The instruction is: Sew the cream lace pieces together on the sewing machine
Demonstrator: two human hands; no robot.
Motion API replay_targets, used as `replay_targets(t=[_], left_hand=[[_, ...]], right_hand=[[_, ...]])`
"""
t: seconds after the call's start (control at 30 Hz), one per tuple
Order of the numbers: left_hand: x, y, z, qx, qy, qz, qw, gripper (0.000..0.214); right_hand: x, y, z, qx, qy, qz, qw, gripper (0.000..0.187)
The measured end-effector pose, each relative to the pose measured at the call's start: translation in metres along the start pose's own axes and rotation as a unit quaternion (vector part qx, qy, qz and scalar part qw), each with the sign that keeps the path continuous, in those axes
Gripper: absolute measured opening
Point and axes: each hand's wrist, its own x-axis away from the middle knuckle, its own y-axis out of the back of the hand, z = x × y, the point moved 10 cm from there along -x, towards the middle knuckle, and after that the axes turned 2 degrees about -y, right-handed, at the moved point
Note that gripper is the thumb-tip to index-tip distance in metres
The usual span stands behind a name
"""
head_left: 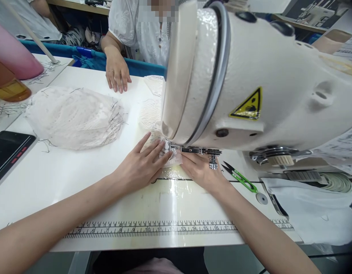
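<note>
A white sewing machine (250, 68) stands over the table, its presser foot down near my fingers. My left hand (144, 161) lies flat with fingers spread on a strip of thin white fabric (151, 114) to the left of the needle area. To the right of the foot, my right hand (200, 169) rests on the fabric's near edge; the machine's metal parts cover some of its fingers, which look stretched out flat. The fabric runs away from me under the machine head, with dark thread lines on it.
A pile of white fabric pieces (76, 116) with loose threads lies left. A phone-like device (10, 152) is at the left edge. Green thread snips (241, 178) and a bobbin (261, 198) lie right. Another person's hand (118, 72) rests on the table's far side.
</note>
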Motion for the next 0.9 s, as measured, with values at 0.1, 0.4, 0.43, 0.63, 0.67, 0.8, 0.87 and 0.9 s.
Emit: replay_targets(t=[0.1,0.4,0.43,0.63,0.67,0.8,0.87,0.9], left_hand=[[0.002,0.006,-0.005,0.021,-0.028,-0.028,0.999,0.031],[0.002,0.015,-0.007,0.040,-0.056,-0.041,0.997,0.021],[0.001,0.015,-0.007,0.037,-0.056,-0.041,0.997,0.021],[0.001,0.014,-0.006,0.024,-0.053,-0.045,0.997,0.020],[0.002,0.013,-0.005,0.029,-0.051,-0.044,0.997,0.019],[0.003,0.009,-0.001,0.089,-0.030,-0.031,0.995,0.020],[0.004,0.010,0.002,0.111,-0.016,-0.035,0.993,0.027],[0.004,0.013,0.002,0.114,-0.013,-0.043,0.992,0.031]], right_hand=[[0.001,0.001,0.003,-0.004,0.017,-0.015,1.000,0.014],[0.009,-0.009,0.020,-0.024,0.065,0.005,0.998,0.019],[0.009,-0.008,0.021,-0.026,0.068,0.001,0.997,0.017],[0.006,-0.009,0.024,-0.089,0.050,-0.010,0.995,0.016],[0.005,-0.009,0.023,-0.101,0.044,-0.012,0.994,0.017],[0.001,-0.006,0.024,-0.141,0.037,-0.026,0.989,0.018],[-0.002,-0.004,0.023,-0.162,0.033,-0.029,0.986,0.018],[-0.003,-0.004,0.022,-0.173,0.025,-0.027,0.984,0.018]])
